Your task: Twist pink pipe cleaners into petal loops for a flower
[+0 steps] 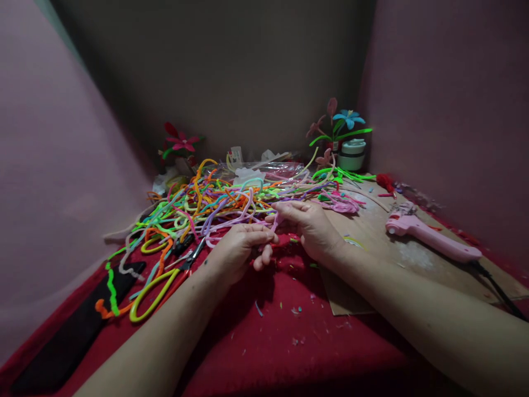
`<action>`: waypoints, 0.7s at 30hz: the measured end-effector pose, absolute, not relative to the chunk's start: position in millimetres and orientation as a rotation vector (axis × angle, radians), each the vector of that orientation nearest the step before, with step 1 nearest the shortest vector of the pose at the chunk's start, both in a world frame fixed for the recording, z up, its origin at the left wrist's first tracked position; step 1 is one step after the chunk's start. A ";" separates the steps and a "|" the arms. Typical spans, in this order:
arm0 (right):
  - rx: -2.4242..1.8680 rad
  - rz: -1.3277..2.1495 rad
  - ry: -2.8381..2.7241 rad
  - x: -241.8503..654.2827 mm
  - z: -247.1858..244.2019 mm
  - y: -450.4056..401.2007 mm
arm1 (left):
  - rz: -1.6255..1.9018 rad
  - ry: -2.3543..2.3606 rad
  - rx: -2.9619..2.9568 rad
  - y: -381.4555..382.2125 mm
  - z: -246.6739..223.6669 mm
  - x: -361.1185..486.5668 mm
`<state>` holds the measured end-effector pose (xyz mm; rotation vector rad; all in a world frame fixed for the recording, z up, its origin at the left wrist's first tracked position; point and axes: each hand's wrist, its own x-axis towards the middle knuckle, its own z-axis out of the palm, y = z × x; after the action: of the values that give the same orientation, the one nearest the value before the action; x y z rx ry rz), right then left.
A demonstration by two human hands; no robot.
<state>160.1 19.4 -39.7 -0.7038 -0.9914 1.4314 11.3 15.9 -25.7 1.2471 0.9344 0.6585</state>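
Note:
My left hand [243, 245] and my right hand [308, 226] meet near the middle of the view, above the red cloth [289, 342]. Between their fingertips is a lilac pipe cleaner [278, 221], apparently bent or twisted, with both hands pinching it. How far it runs behind the fingers is hidden. Just beyond my hands lies a tangled heap of pipe cleaners [223, 198] in many colours. Scissors [155, 295] with yellow and orange-red handles rest left of my left forearm.
On the right, a pink glue gun [433, 237] with a black cord lies on a brown board [372, 215]. Pipe-cleaner flowers [349, 118] and a pale green jar [352, 154] stand behind. A dark flat object [74, 336] is at left; walls enclose three sides.

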 end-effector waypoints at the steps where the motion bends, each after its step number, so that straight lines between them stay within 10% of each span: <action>1: -0.709 1.409 -1.011 159.6 -39.8 18.7 | 0.659 0.941 1.248 15.7 -25.2 11.4; 21: -0.847 1.328 -1.118 154.3 -46.3 19.9 | 0.804 1.078 1.456 11.2 -26.5 18.9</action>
<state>154.3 19.9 -46.3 -0.8472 -1.1182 1.3280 18.9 11.2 -26.5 1.4561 1.0778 0.8039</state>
